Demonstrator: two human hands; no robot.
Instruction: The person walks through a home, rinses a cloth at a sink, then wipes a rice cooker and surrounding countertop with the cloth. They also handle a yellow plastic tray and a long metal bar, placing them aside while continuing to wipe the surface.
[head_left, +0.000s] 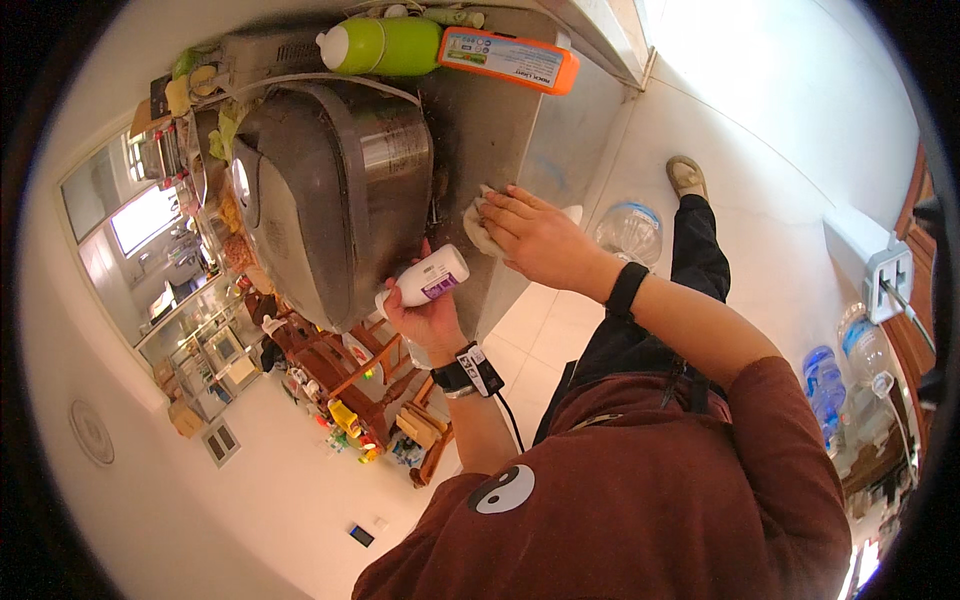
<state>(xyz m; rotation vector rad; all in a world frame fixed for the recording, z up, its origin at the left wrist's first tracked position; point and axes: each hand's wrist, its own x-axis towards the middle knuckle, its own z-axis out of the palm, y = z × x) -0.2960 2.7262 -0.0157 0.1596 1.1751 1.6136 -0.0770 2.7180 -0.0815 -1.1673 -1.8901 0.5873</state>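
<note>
My left hand (427, 319) is wrapped around a white plastic bottle (431, 279) with a purple label, held tilted beside a large grey appliance with a metal band (330, 202). To the right, my right hand (536, 236) presses a pale crumpled cloth (481, 225) flat on the grey metal surface (495, 142); its fingers lie over the cloth. Both wrists wear black bands, the left one with a small device and a cable.
A green bottle with a white cap (386, 46) and an orange-edged box (506, 60) lie along the surface's far side. Large clear plastic bottles (628, 231) stand on the floor. Wooden furniture (375, 360) holds clutter at lower left. A white power strip (874, 262) is at right.
</note>
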